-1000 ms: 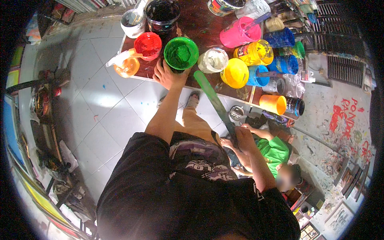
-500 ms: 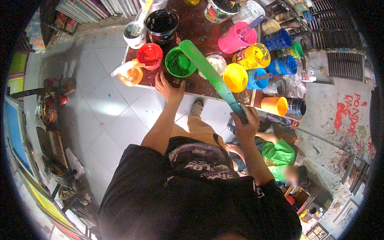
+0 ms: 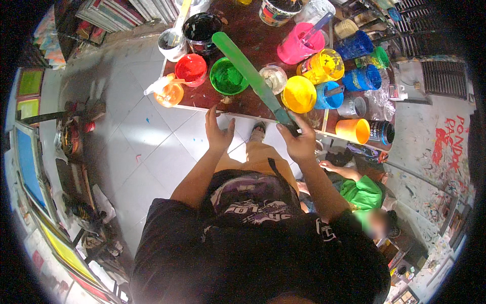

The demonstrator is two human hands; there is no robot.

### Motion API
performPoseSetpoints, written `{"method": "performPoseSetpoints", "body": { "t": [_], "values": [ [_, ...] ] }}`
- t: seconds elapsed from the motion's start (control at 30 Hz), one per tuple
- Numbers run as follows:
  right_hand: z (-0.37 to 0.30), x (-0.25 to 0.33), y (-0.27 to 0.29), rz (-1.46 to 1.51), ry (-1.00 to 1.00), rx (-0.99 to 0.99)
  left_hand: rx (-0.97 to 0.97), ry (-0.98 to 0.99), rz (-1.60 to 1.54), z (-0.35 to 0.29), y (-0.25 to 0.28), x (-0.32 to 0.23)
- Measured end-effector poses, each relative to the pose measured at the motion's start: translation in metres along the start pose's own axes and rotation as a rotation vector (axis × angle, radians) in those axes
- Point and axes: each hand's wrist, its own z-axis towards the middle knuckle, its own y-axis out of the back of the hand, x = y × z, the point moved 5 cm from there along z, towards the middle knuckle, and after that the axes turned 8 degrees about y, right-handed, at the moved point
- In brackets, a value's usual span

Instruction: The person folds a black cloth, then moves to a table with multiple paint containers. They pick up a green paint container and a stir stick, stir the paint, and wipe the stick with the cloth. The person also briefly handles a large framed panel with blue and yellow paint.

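Note:
My right hand (image 3: pixel 299 139) is closed round the dark lower end of a long flat green paint-coated stick (image 3: pixel 248 73). The stick slants up to the left, its far end in the air between the black tub (image 3: pixel 201 28) and the green paint tub (image 3: pixel 228 77). My left hand (image 3: pixel 219 133) holds nothing, fingers apart, just off the table's near edge and below the green tub. Left of that tub is a red paint tub (image 3: pixel 191 70). To its right stand a whitish tub (image 3: pixel 273 79) and a yellow tub (image 3: pixel 298 94).
The dark red table (image 3: pixel 245 106) carries many more pots: a pink tub (image 3: pixel 300 45), blue tubs (image 3: pixel 362 78) and an orange cup (image 3: pixel 353 131). Framed panels (image 3: pixel 30 162) lean at the left. A person in a green shirt (image 3: pixel 362 192) sits low at the right.
My left hand has drawn back from the green tub toward me. My right hand, with the stick, has moved left and slightly up; the stick's far end is higher and further left.

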Motion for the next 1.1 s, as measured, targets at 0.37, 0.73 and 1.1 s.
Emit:
{"method": "performPoseSetpoints", "body": {
  "t": [0.37,0.73,1.1],
  "values": [
    [-0.013,-0.045,-0.060,0.520,-0.271,0.302,0.012,0.040,-0.100,0.006,0.005,-0.008],
    [-0.009,-0.010,-0.076,0.850,-0.391,0.305,0.114,0.168,-0.224,0.008,0.017,-0.025],
    [0.039,0.037,-0.042,0.836,-0.179,0.238,0.750,0.490,-1.654,0.020,0.066,-0.114]
  ]
}}
